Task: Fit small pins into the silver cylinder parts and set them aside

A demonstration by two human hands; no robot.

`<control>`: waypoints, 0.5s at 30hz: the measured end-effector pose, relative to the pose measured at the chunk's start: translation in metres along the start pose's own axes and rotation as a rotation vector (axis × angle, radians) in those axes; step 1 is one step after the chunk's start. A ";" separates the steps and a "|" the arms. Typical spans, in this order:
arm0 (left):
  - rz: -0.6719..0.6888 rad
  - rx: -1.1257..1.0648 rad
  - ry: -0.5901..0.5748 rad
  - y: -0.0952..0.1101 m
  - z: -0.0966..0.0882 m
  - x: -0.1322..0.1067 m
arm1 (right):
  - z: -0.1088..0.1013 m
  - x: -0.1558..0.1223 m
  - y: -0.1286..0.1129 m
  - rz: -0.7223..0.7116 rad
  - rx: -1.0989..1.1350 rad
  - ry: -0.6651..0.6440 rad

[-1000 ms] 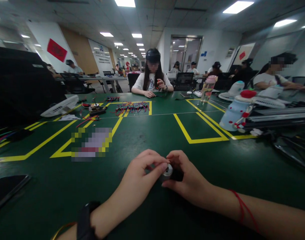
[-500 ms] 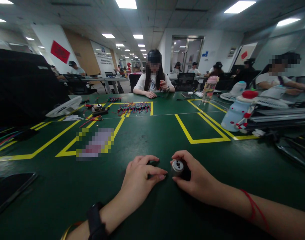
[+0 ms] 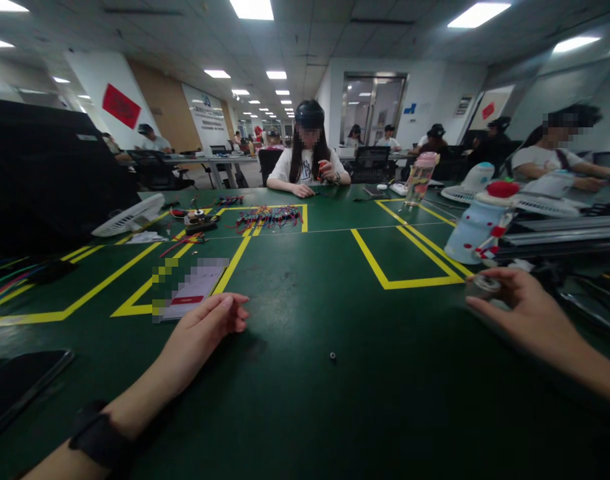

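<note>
My right hand (image 3: 522, 300) is at the right of the table, thumb and fingers closed around a short silver metal cylinder (image 3: 485, 285) that resembles a small motor. Its lower part is blurred and partly covered by the thumb. To the left, my left hand (image 3: 209, 320) hovers by the edge of a flat, partly pixelated item (image 3: 197, 283), with its fingers loosely curled and nothing visible in them. Alone on the green table (image 3: 295, 400) between my hands lies a tiny dark ring-shaped part (image 3: 333, 356) with a pale centre.
A blue bottle with a red top (image 3: 469, 230) and metal profiles (image 3: 565, 227) stand beyond my right hand. Bundled coloured wires (image 3: 269, 217) lie farther back, before a seated person (image 3: 307, 160). A phone (image 3: 25, 387) is at the left.
My right hand has carried the metal cylinder from the middle to the right. My left hand has drawn back leftward, and the tiny ring-shaped part now shows on the table.
</note>
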State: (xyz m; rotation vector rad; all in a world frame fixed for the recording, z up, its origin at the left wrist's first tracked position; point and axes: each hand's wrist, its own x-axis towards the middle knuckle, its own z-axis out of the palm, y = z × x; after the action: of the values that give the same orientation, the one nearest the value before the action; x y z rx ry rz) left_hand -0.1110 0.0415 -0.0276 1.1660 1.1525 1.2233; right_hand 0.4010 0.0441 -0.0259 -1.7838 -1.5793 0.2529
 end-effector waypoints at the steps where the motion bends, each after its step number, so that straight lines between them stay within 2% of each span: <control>1: 0.001 -0.022 0.010 -0.001 -0.001 0.000 | -0.011 0.006 0.021 0.022 -0.102 0.047; 4: -0.002 0.051 -0.010 -0.005 0.000 0.001 | -0.033 0.014 0.066 0.060 -0.290 0.113; 6: 0.002 0.136 -0.029 -0.007 0.001 0.001 | -0.038 0.012 0.076 0.039 -0.348 0.134; 8: 0.010 0.197 -0.030 -0.008 0.000 0.001 | -0.036 0.008 0.064 -0.086 -0.436 0.234; 10: 0.023 0.237 -0.020 -0.007 0.001 0.000 | -0.026 -0.001 0.036 -0.311 -0.500 0.343; 11: 0.030 0.260 -0.014 -0.005 0.002 0.000 | -0.018 -0.006 0.016 -0.423 -0.492 0.323; 12: 0.035 0.287 -0.010 -0.003 0.003 -0.001 | -0.008 -0.013 -0.005 -0.513 -0.447 0.237; 13: 0.039 0.318 -0.008 -0.001 0.005 -0.002 | 0.004 -0.020 -0.027 -0.570 -0.362 0.093; 14: 0.043 0.350 -0.008 0.001 0.006 -0.003 | 0.017 -0.027 -0.050 -0.566 -0.268 -0.135; 15: 0.047 0.380 -0.011 0.003 0.008 -0.003 | 0.032 -0.035 -0.072 -0.542 -0.158 -0.310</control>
State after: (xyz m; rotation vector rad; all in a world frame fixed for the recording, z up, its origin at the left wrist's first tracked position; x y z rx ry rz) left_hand -0.1038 0.0379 -0.0242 1.4858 1.3949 1.0572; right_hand 0.3185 0.0227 -0.0148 -1.4008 -2.2908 0.1492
